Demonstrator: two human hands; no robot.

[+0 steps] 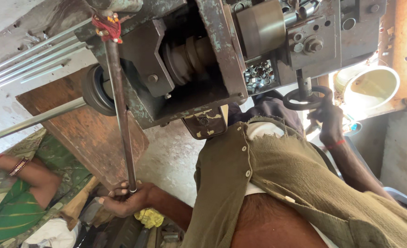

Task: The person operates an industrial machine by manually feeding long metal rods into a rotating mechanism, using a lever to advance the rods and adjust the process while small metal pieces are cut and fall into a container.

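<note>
At lower left of the frame, the left hand (123, 200) is gripping the end of a long metal lever (119, 110), fingers closed around it. At right, the right hand (328, 120) is clutching a dark ring handle (307, 97) under the greenish machine (212, 55).

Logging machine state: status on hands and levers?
Left hand shut on long lever rod. Right hand shut on ring handle. Co-worker's arm close at left, by steel bar.
</note>
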